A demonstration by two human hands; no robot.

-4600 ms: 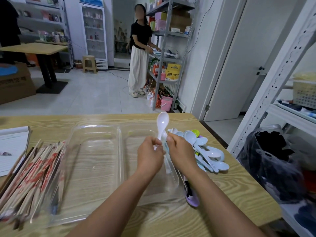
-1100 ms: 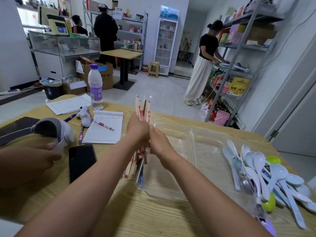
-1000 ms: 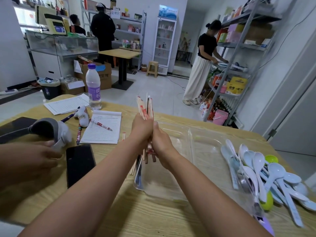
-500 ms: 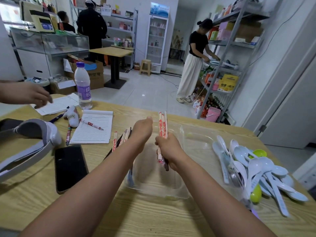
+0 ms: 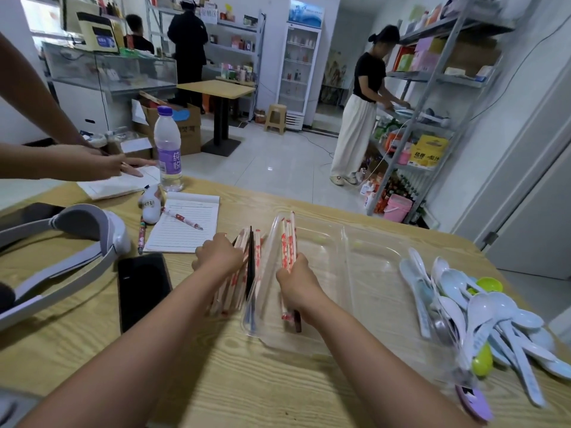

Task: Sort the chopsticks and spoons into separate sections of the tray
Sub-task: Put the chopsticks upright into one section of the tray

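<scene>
Chopstick step. My right hand (image 5: 298,281) grips a small bundle of chopsticks (image 5: 288,242), low in the tray's (image 5: 343,242) left section, tips toward 12 o'clock. My left hand (image 5: 217,257) is curled on the loose pile (image 5: 247,273) outside the tray's left wall, at 9 o'clock. Spoons (image 5: 472,307) unsorted at 3 o'clock. Next: release bundle flat, fetch more.

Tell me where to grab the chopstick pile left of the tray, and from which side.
Grip the loose chopsticks around their middle, coming from above on the left, where the left hand already rests. They lie lengthwise against the clear tray wall, so the right side looks blocked. The right hand holds a bundle inside the tray's left section.
</scene>
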